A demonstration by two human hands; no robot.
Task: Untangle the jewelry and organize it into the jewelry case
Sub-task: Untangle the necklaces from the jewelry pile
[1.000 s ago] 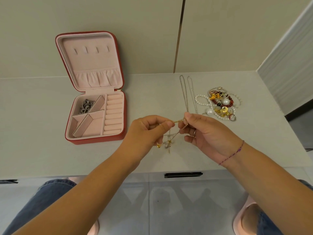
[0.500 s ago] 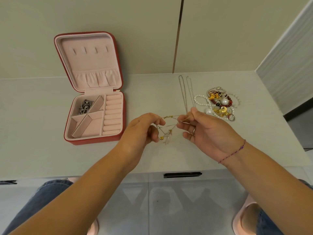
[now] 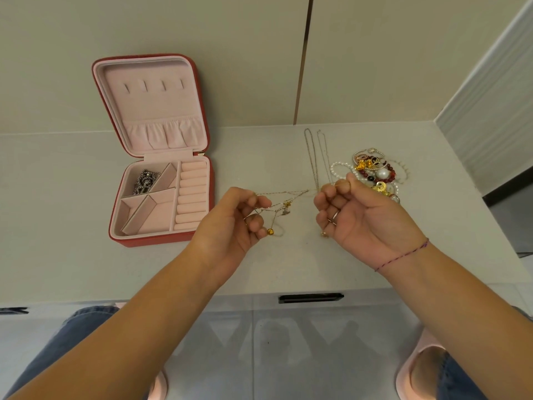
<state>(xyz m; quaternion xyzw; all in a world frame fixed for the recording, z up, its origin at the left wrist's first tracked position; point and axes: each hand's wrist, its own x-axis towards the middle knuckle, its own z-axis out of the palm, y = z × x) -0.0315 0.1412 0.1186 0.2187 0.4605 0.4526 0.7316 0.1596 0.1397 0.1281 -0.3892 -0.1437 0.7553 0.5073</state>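
Over the white table (image 3: 72,197), two hands hold the tangled chains (image 3: 284,197) stretched between them in the air. The left hand (image 3: 230,217) pinches one end with its thumb and fingers. The right hand (image 3: 354,215) pinches the other end the same way, and it wears one ring (image 3: 334,217) and one string bracelet (image 3: 403,255). One gold bead (image 3: 270,231) and one small silver charm (image 3: 285,210) hang from the chains.

Off to the left, one red jewelry case (image 3: 153,105) lies open, pink inside, with four little slots in its lid. One dark silver piece (image 3: 145,181) sits in its back left box. Behind the right hand lies one jewelry pile (image 3: 375,174) (pearls, red beads, gold bits, too mixed up to count). Two thin silver strands (image 3: 310,157) lie side by side just left of the pile.
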